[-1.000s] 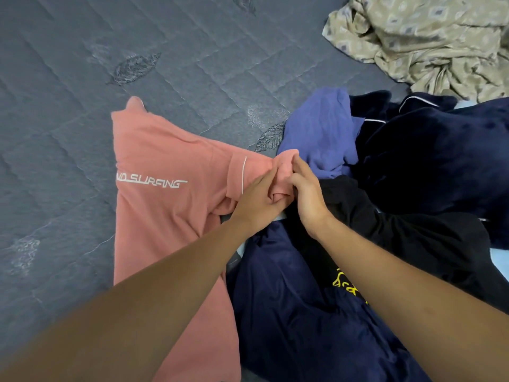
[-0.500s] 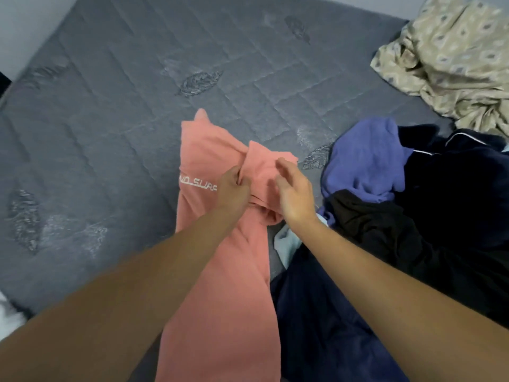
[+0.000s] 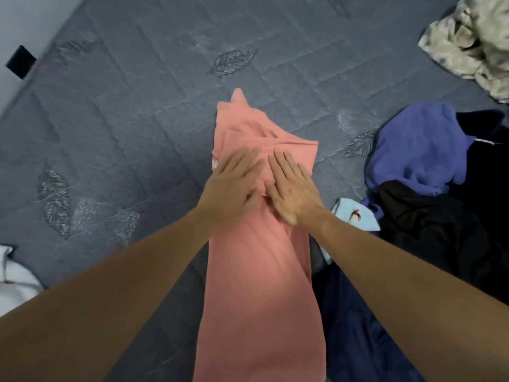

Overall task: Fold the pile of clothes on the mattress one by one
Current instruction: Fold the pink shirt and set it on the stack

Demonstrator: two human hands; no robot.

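Where the view looks down, a grey quilted mattress (image 3: 132, 111) is seen filling most of the frame, stitched in diagonal squares and marked with pale leaf motifs. A light wall is visible at the upper left corner, with a small black object (image 3: 20, 61) set against it just off the mattress edge. A pink shirt (image 3: 261, 271) is laid lengthwise on the mattress in a narrow strip, its far end folded over. It is pressed flat by the left hand (image 3: 230, 188) and the right hand (image 3: 293, 193), which are placed side by side on the folded part; the fingers of both are held straight and spread, and nothing is gripped. White lettering on the shirt is mostly covered by the left hand, and the sliver that shows cannot be read. To the right, the pile (image 3: 429, 210) is made up of a blue-violet garment, black and navy pieces, and a light blue item bearing a small dark mark. A beige patterned cloth (image 3: 473, 40) is bunched at the upper right, and something white (image 3: 13, 285) is seen at the lower left edge.
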